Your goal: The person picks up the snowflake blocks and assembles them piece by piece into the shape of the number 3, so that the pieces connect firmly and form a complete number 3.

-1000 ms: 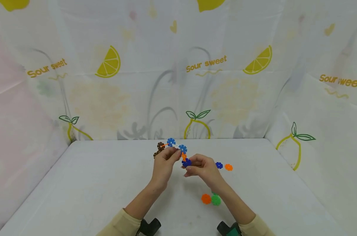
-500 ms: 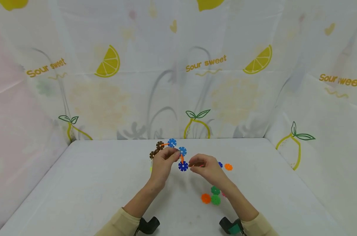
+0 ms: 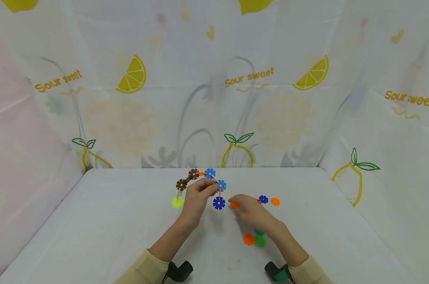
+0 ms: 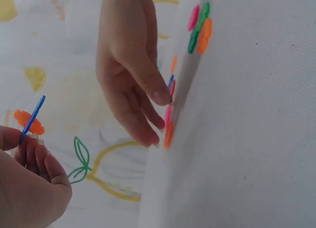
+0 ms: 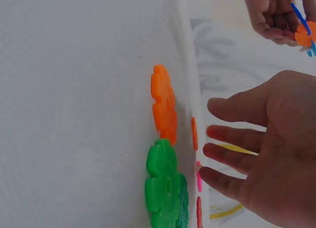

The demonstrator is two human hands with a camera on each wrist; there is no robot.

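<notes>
My left hand [image 3: 201, 197] pinches a light blue snowflake disc [image 3: 221, 185] within a linked chain of discs held above the table. Brown discs [image 3: 181, 184] and a yellow-green disc [image 3: 177, 202] hang at the chain's left end; a dark blue disc [image 3: 219, 203] hangs from an orange one [image 3: 219, 194] at the right. In the left wrist view, finger and thumb grip the blue disc [image 4: 33, 118] near its edge. My right hand [image 3: 255, 215] hovers over the table with fingers apart and holds nothing, its fingertips close to a loose orange disc [image 3: 234, 205].
Beyond the right hand lie a dark blue disc [image 3: 263, 199] and an orange disc [image 3: 275, 201]. Nearer the front are an orange disc [image 3: 248, 240], a light green disc [image 3: 260, 241] and a darker green one [image 3: 259, 232]. A lemon-print cloth [image 3: 186, 118] walls the table's back.
My right hand has let go of the dark blue disc and moved right and down toward the loose orange disc, its fingers opening. The chain hangs more spread, its yellow-green end now showing.
</notes>
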